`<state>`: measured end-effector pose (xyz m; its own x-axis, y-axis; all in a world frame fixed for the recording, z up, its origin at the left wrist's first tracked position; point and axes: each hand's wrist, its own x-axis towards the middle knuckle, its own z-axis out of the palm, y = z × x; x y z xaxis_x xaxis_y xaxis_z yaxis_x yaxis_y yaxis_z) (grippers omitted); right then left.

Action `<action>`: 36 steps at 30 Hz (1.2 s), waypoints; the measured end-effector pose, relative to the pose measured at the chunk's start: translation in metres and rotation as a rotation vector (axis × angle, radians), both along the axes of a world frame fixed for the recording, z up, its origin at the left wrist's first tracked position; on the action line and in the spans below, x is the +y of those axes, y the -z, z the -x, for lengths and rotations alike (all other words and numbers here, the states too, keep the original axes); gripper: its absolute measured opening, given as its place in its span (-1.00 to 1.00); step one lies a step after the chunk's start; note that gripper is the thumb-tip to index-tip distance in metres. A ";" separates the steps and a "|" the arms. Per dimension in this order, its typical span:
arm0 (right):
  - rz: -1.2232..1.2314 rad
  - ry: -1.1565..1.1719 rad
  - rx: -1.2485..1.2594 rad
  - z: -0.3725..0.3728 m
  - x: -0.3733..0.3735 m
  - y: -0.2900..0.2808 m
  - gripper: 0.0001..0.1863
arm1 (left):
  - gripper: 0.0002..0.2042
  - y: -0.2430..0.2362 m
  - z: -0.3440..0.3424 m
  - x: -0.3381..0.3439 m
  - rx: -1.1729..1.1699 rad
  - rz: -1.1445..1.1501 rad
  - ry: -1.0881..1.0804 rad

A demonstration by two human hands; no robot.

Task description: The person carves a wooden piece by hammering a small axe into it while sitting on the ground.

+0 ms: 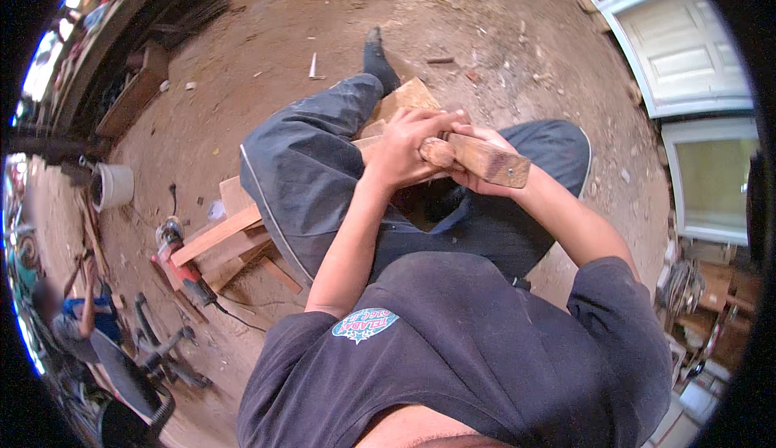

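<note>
Both my hands meet in front of my lap and are closed. My left hand point(402, 147) wraps around a wooden piece with a rounded end point(437, 153), which looks like a handle; its far part is hidden by my fingers. Beside it, my right hand point(482, 183) grips a rectangular wooden block point(493, 162) from below and the side, its squared end pointing toward me. Whether the two pieces are joined, I cannot tell. Past my hands, between my legs, lies a pale wooden board point(411, 99), partly covered.
Left of my knee are wooden planks point(217, 236) and a red corded power tool point(184, 264). A white bucket point(111, 186) stands farther left, and a person point(77, 323) is at the lower left edge. White-framed panels point(683, 52) and a wire coil point(681, 288) are at right.
</note>
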<state>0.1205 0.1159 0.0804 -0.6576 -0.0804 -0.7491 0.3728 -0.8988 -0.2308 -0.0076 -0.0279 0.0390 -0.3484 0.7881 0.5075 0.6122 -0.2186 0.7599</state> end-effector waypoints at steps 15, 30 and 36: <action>0.036 -0.162 0.013 -0.099 0.005 0.040 -0.43 | -0.59 0.038 0.018 -0.007 -0.653 -0.464 -0.204; -0.022 -0.332 -0.149 -0.094 -0.001 0.053 -0.57 | -0.72 0.030 0.022 0.012 -0.786 -0.761 -0.269; 0.045 -0.180 -0.062 -0.089 -0.006 0.051 -0.54 | -0.69 0.037 0.023 0.026 -0.759 -0.767 -0.246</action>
